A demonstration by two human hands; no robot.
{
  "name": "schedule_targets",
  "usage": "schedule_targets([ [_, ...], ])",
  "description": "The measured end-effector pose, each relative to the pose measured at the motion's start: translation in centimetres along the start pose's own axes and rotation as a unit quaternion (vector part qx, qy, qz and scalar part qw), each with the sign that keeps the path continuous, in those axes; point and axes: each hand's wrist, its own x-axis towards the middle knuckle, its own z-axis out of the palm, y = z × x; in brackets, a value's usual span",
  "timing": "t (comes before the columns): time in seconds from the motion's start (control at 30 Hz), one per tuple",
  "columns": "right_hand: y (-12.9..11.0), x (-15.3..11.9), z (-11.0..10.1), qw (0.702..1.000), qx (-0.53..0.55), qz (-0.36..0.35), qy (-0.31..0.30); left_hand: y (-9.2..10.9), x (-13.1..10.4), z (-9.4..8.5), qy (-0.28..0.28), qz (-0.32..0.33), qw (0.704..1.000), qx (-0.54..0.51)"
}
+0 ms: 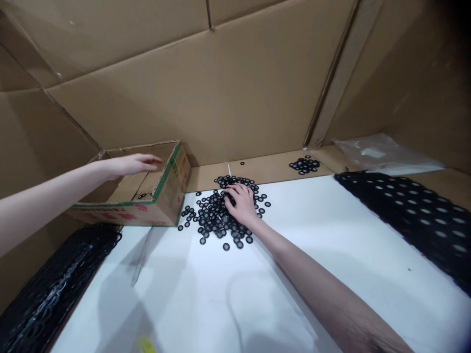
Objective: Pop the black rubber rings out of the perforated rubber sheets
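At the middle of the white work surface (176,274), in the head view, I logged the main pile of black rings (217,215), partly spread onto the cardboard behind. The right hand (241,203) lay on the pile, fingers bent; I could not tell whether it gripped any rings. The left hand (138,164) was unclenched above the open carton (176,189), fingers extended, with nothing visible in its grasp. A few rings lay inside that carton. I noted a smaller ring cluster (304,165) on the cardboard, a clear plastic bag (386,152) and a perforated black sheet (423,211) at right, and a glossy black bundle (55,279) at left.
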Motion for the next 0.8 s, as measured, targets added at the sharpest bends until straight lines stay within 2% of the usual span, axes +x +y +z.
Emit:
schedule_targets([
  [0.1,-0.1,0.0,0.0,1.0,0.001,0.001,-0.006,4.3,1.8,0.2,0.124,0.095,0.986,0.06],
  [0.17,-0.1,0.0,-0.1,1.0,0.0,0.002,-0.011,7.9,3.4,1.6,0.168,0.169,0.965,0.112],
  [0.23,-0.2,0.0,-0.1,1.0,-0.003,0.004,-0.019,11.4,5.5,4.0,0.146,0.229,0.949,0.161],
  [0.27,-0.2,0.0,-0.1,1.0,-0.006,0.006,-0.024,13.0,6.7,5.5,0.124,0.239,0.946,0.18],
  [0.37,-0.3,0.0,-0.1,0.999,-0.009,0.008,-0.036,16.6,10.6,10.7,0.065,0.217,0.943,0.246],
  [0.47,-0.3,0.0,-0.1,0.999,-0.011,0.003,-0.038,18.6,14.0,15.7,0.05,0.212,0.941,0.261],
  [0.57,-0.4,0.0,-0.2,0.999,-0.015,0.006,-0.043,19.7,16.6,19.3,0.044,0.203,0.941,0.267],
  [0.67,-0.4,0.0,-0.3,0.999,-0.024,0.009,-0.045,20.2,18.4,21.2,0.044,0.191,0.945,0.262],
  [0.8,-0.5,0.1,-0.4,0.999,-0.01,0.01,-0.032,19.6,19.6,21.6,0.051,0.184,0.955,0.229],
])
